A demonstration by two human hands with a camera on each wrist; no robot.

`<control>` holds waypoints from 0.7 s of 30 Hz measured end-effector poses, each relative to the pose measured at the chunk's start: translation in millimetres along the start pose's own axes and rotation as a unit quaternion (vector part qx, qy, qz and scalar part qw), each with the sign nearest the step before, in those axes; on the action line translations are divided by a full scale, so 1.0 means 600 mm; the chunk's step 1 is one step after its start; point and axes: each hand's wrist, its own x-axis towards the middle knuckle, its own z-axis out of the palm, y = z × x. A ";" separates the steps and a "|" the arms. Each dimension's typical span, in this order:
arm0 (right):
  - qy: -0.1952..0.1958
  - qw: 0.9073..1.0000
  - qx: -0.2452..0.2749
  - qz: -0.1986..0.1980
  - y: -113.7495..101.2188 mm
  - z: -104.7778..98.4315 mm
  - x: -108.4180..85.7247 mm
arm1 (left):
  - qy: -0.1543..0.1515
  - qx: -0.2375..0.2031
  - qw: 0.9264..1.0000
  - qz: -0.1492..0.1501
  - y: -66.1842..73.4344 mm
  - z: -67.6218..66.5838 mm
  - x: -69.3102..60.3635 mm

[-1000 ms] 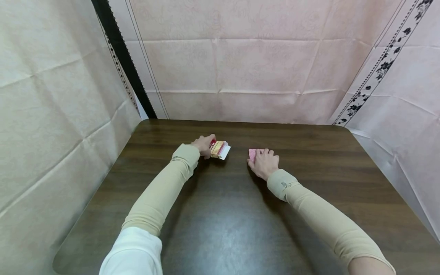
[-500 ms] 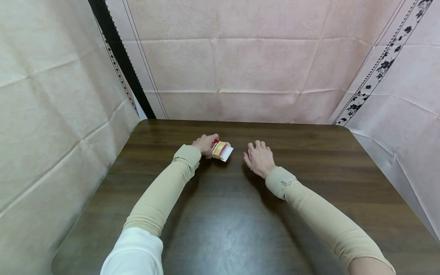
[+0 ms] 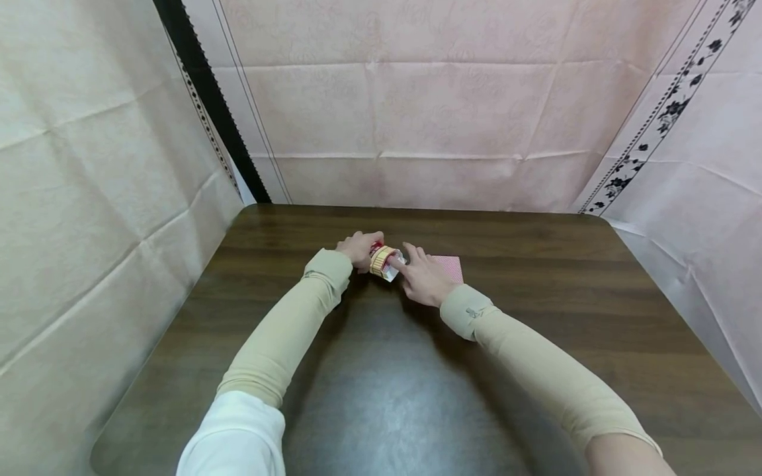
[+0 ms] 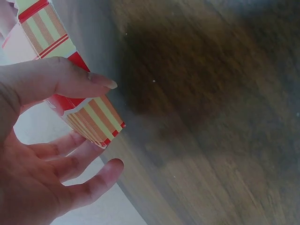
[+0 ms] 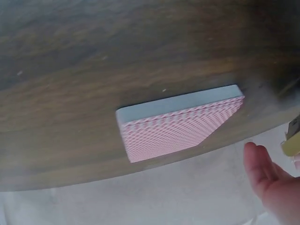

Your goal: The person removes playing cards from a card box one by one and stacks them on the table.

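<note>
My left hand [image 3: 357,250] holds a card box [image 3: 380,262] with red, cream and tan stripes over the far middle of the table. In the left wrist view the thumb lies across the box [image 4: 49,29], with fingers behind it. My right hand [image 3: 425,281] reaches to the box's open white-flapped end, its index finger at the flap; whether it pinches the flap is hidden. A squared deck of playing cards [image 3: 450,266] with a pink patterned back lies flat just beyond the right hand, apart from its fingers in the right wrist view [image 5: 183,131].
The dark wooden table [image 3: 536,297] has rounded corners, and its far edge runs close behind the box and deck. Pale cloth [image 3: 446,119] hangs behind the table and along both sides, with a black strip [image 3: 208,92] at the left corner.
My right hand has left the card deck and moved left to the open end of the box. The left hand has shifted slightly right, still holding the box.
</note>
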 end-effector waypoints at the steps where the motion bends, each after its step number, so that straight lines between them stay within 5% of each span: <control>1: -0.011 1.000 -0.004 0.004 -0.001 0.001 0.003 | -0.002 0.000 1.000 0.000 0.001 -0.001 0.000; 8: -0.053 0.998 -0.018 0.017 -0.009 0.013 0.018 | -0.001 0.001 1.000 0.017 0.011 0.002 -0.001; 21: -0.032 0.999 0.016 0.012 -0.010 0.008 0.017 | -0.001 0.000 1.000 -0.007 0.001 -0.005 -0.010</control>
